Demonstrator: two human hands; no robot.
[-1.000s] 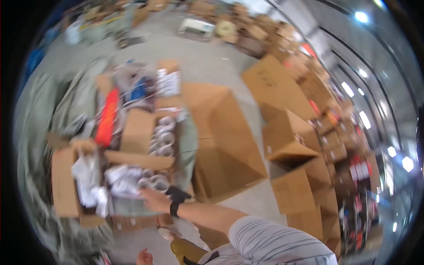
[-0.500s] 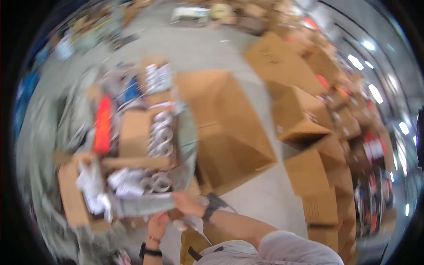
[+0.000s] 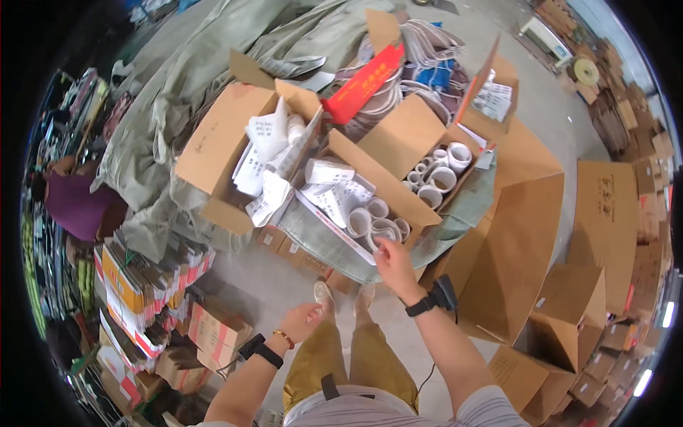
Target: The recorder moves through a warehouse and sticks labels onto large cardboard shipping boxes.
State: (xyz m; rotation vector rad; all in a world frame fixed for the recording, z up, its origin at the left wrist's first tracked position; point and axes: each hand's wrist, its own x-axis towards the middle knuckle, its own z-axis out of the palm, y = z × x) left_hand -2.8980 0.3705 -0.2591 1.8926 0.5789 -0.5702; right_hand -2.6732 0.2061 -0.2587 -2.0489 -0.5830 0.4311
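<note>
My right hand (image 3: 395, 270) is at the near right corner of an open carton (image 3: 384, 178). Its fingertips are beside the white paper rolls (image 3: 359, 222) standing in that carton, and whether they touch one is hard to tell. The fingers look stretched out, and I see nothing held in them. Crumpled printed sheets (image 3: 334, 192) lie left of the rolls. Lower and to the left, my left hand (image 3: 297, 324) hangs over the floor by my knee, empty, fingers loosely extended. A second carton (image 3: 220, 135) with folded printed papers (image 3: 267, 139) stands left of the first.
Smaller white rolls (image 3: 441, 174) fill a box behind. A red packet (image 3: 364, 84) lies by coiled white cords (image 3: 430, 43). Large empty cartons (image 3: 516, 249) stand right; bundled cardboard (image 3: 139, 285) is stacked left. A person in purple (image 3: 80, 199) is at far left.
The view has swung, bringing the cartons to the upper middle and my legs into sight. My hands were close together at the carton's near edge; the left has since dropped away from it.
</note>
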